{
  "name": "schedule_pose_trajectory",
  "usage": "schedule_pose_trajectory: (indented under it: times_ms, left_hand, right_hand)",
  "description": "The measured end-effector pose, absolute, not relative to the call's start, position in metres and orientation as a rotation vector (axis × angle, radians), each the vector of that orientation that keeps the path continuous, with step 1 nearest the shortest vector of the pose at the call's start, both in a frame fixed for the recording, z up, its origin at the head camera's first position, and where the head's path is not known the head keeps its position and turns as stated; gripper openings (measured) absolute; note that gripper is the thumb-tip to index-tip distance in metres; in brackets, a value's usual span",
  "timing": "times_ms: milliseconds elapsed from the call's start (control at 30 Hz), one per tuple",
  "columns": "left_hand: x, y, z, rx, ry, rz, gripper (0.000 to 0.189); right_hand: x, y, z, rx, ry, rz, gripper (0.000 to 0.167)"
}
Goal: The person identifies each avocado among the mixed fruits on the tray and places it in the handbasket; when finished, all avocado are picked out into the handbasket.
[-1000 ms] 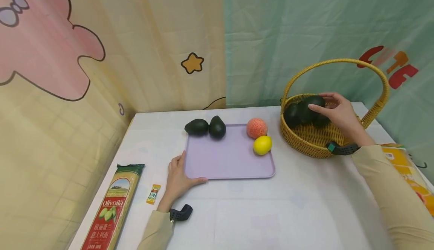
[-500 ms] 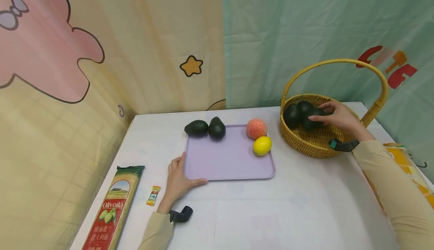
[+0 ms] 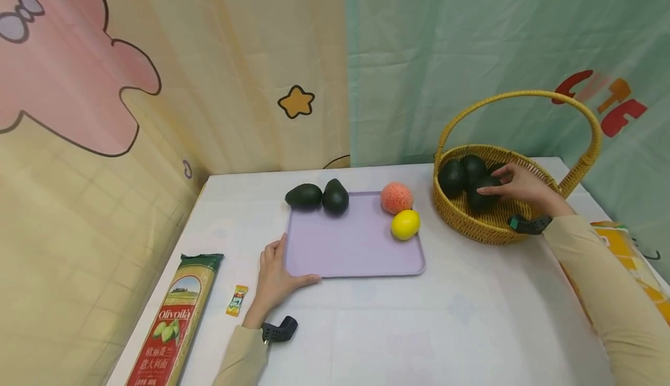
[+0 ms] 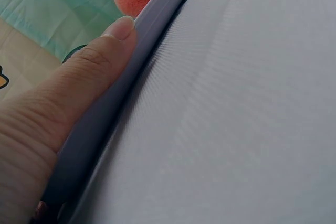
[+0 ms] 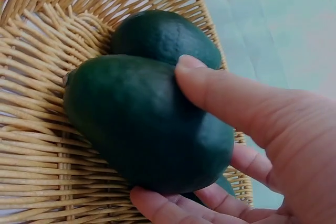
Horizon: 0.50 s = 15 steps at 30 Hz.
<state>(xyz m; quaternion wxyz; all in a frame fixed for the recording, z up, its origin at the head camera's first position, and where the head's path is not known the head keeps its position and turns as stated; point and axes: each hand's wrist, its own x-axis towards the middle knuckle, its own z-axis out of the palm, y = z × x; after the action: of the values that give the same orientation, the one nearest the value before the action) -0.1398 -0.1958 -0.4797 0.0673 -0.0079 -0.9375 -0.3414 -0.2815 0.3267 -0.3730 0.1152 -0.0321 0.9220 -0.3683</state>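
Note:
My right hand (image 3: 526, 188) reaches into the wicker basket (image 3: 473, 232) at the back right, its thumb and fingers curled around a dark green avocado (image 5: 142, 124). More avocados lie in the basket beside it, one (image 3: 450, 179) against the left wall and another (image 5: 165, 38) right next to the held one in the right wrist view. At the near left corner of the lilac tray (image 3: 350, 249), my left hand (image 3: 275, 275) is spread, with the thumb (image 4: 113, 45) straight along the front rim and the index finger along the left side.
Two avocados (image 3: 335, 197) sit at the tray's back left; a pink-orange ball-shaped fruit (image 3: 396, 198) and a lemon (image 3: 405, 224) are at its right. A spaghetti pack (image 3: 175, 322) and small snack packet (image 3: 237, 300) lie left. The basket's tall handle (image 3: 523, 93) arches above it.
The right hand has lowered the avocado and drawn it slightly toward me within the basket, revealing more of the avocado behind it. The left hand and tray have stayed put.

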Motion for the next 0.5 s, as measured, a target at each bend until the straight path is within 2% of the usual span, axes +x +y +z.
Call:
schedule_pose_trajectory:
  times_ms: [500]
  left_hand:
    - [-0.1406, -0.1949, -0.4812, -0.026, -2.800, -1.041, 0.128]
  right_hand:
    - [-0.2845, 0.3304, -0.3793, -0.107, 2.730, -0.925, 0.087]
